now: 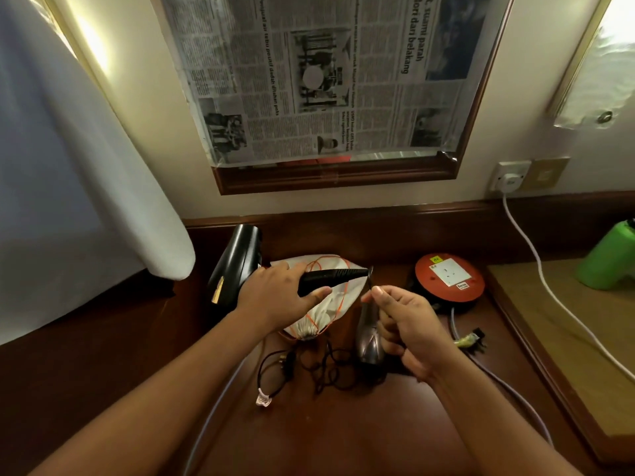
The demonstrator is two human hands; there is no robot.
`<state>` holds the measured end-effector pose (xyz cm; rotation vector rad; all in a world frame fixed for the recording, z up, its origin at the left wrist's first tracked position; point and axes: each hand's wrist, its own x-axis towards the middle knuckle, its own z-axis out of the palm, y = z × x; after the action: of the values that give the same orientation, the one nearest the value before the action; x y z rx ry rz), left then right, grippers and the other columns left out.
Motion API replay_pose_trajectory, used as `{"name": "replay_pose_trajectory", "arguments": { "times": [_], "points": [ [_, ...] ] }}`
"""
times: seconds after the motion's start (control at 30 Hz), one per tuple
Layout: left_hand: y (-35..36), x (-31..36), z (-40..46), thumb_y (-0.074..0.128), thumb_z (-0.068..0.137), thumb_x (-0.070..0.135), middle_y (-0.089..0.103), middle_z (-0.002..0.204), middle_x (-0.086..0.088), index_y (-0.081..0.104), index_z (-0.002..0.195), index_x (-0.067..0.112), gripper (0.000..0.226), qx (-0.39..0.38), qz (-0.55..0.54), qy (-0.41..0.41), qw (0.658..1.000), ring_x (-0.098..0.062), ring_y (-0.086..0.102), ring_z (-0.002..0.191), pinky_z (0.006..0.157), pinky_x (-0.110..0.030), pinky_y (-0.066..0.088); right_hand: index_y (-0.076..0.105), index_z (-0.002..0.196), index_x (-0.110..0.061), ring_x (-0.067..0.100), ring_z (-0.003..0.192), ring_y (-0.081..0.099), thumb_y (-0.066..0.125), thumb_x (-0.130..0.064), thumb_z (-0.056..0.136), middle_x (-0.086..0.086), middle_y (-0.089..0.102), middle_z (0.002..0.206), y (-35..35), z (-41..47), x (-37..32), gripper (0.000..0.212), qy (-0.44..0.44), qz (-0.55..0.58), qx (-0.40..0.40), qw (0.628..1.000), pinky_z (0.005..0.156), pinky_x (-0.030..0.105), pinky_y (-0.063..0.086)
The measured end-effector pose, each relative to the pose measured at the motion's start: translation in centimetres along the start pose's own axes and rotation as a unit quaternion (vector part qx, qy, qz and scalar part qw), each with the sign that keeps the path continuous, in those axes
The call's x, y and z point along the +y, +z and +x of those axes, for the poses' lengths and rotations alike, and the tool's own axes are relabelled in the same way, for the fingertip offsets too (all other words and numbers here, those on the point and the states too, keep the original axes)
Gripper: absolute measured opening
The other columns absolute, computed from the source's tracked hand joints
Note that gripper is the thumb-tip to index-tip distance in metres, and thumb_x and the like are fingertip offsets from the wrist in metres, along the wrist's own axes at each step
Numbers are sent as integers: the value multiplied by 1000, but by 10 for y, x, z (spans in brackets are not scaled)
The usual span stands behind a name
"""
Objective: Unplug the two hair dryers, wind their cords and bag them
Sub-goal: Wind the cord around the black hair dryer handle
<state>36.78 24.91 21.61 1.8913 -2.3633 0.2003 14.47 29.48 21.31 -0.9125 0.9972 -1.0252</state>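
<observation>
Left hand (280, 297): grip closed round the handle of the black hair dryer (237, 266), held above the worktop near its back edge; the handle points right, the barrel stands up at the left.
Right hand (405, 324): thumb and forefinger pinched on the thin black cord just below the tip of the black dryer's handle; the other fingers are curled in.
Second hair dryer (369, 338): a dark grey-brown one, lying on the worktop (343, 424) under and just left of the right hand.
Loose cord (309, 367): black, tangled on the worktop in front of the bag, with a plug and a small white tag at its left end.
Bag (330, 304): white drawstring cloth with an orange string, lying flat under the black dryer's handle, its gathered mouth towards the person.
Extension reel (449, 278): orange-topped, with a white socket face, towards the worktop's back right corner.
White cable (536, 266): runs from a plug in the wall socket (510, 176) down across the right side.
Green bottle (608, 259): at the far right edge.
</observation>
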Motion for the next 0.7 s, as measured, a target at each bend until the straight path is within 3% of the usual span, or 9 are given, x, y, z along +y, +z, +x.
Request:
{"name": "replay_pose_trajectory", "arguments": {
  "times": [0.17,0.37,0.5,0.6,0.7],
  "points": [
    [-15,27,7,22,81,80,65,95,5,55,112,26,70,0,-55,-36,998,-17,63,86,69,-32,50,61,89,-5,11,39,16,50,-25,96,1,23,50,-18,10,-8,24,0,9,-52,999,38,20,15],
    [-29,42,5,24,80,80,66,96,5,59,119,25,76,7,-98,-34,995,-15,62,89,67,-29,46,65,81,-13,13,44,9,56,-29,89,1,15,54,-54,31,-11,20,77,-30,-179,980,40,18,13],
    [-34,41,8,18,73,89,54,78,14,61,111,30,82,2,-100,4,995,-8,57,76,61,-28,42,68,74,-18,7,42,16,57,-27,87,-4,20,52,-69,48,-26,19,119,-101,-252,955,44,24,9],
    [-40,37,13,17,73,89,51,70,16,60,105,34,77,-9,-88,35,995,-3,51,66,56,-25,38,67,76,-12,5,40,22,58,-19,86,-4,25,51,-70,58,-47,16,126,-173,-277,937,40,19,14],
    [-46,32,19,13,69,88,57,72,11,55,95,38,70,-11,-77,63,995,-4,56,67,60,-28,47,70,70,-17,7,38,25,57,-10,90,-1,29,51,-68,69,-68,25,107,-259,-277,919,37,16,19]
  ]
}}
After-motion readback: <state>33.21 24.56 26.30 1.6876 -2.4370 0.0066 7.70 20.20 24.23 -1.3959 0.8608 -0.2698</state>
